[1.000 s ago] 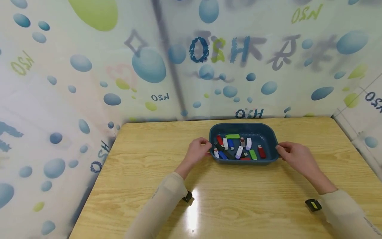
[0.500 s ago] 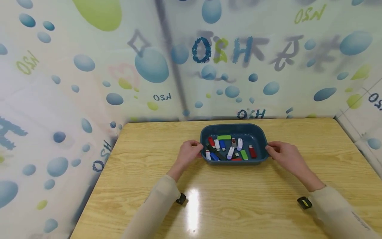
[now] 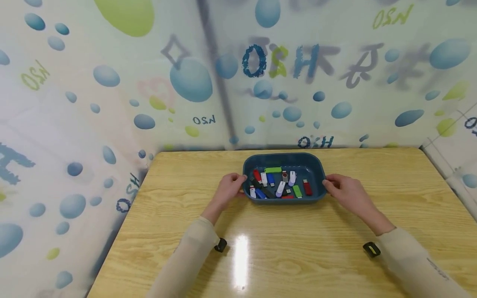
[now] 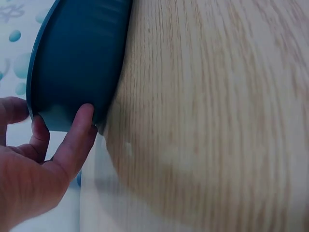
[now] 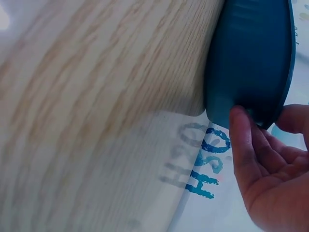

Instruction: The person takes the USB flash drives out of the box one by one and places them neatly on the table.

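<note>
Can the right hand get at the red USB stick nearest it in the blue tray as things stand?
Probably yes: the right hand grips the tray wall beside the red stick, nothing covers it, but the hand must let go first.

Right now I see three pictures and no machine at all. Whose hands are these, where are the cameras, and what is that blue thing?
There is no machine here: a person works with two bare hands. The wide picture comes from a camera on the person's head, looking down at a wooden table. The other two come from cameras strapped to each wrist, so they show the scene sideways and very close. The blue thing is a tray holding small coloured USB sticks. The left hand grips the tray's left end and the right hand grips its right end, fingers on the outer wall in both wrist views.
</note>
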`<state>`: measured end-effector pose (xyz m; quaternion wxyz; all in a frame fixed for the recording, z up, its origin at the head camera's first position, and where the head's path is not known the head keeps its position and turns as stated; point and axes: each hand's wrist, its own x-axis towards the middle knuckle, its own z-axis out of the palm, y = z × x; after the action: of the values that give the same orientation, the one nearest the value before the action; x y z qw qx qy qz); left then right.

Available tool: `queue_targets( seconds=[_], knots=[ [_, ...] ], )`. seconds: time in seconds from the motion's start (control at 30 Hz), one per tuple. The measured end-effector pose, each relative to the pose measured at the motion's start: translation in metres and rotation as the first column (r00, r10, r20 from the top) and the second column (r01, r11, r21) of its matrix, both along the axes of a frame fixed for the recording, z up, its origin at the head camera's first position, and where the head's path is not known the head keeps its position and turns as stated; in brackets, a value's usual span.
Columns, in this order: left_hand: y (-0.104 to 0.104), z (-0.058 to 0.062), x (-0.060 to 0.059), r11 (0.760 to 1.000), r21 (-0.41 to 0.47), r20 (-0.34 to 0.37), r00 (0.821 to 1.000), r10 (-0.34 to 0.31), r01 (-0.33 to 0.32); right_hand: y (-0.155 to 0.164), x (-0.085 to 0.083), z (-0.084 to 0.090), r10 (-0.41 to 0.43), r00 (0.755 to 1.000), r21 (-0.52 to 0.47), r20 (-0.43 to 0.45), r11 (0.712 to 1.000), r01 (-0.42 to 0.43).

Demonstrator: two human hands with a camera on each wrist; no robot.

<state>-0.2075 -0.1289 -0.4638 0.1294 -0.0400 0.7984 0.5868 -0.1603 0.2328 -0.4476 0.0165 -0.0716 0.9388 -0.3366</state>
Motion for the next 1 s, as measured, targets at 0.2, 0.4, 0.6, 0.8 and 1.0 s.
queue_targets(
  seconds=[0.2, 0.4, 0.6, 0.8, 1.0],
  knots=[
    [-0.003, 0.001, -0.001, 0.998, 0.069, 0.013, 1.000, -0.014, 0.013, 0.002, -0.003, 0.004, -0.049, 0.995, 0.038, -0.087, 0.998, 0.053],
    [-0.006, 0.001, 0.001, 0.990, 0.143, 0.034, 0.999, -0.020, 0.015, -0.017, -0.007, 0.020, -0.025, 0.966, 0.087, -0.259, 0.995, 0.049],
    [-0.007, 0.000, 0.002, 0.987, 0.154, 0.039, 0.998, -0.042, 0.035, -0.056, -0.012, 0.031, 0.081, 0.975, 0.145, -0.207, 0.988, -0.051],
    [-0.009, 0.000, 0.002, 0.986, 0.158, 0.028, 0.998, -0.055, 0.050, -0.086, -0.021, 0.028, 0.152, 0.981, 0.218, -0.118, 0.968, -0.123],
    [-0.010, 0.000, 0.002, 0.988, 0.151, 0.043, 0.998, -0.050, 0.043, -0.105, -0.030, 0.021, 0.151, 0.988, 0.276, 0.024, 0.949, -0.151]
  ],
)
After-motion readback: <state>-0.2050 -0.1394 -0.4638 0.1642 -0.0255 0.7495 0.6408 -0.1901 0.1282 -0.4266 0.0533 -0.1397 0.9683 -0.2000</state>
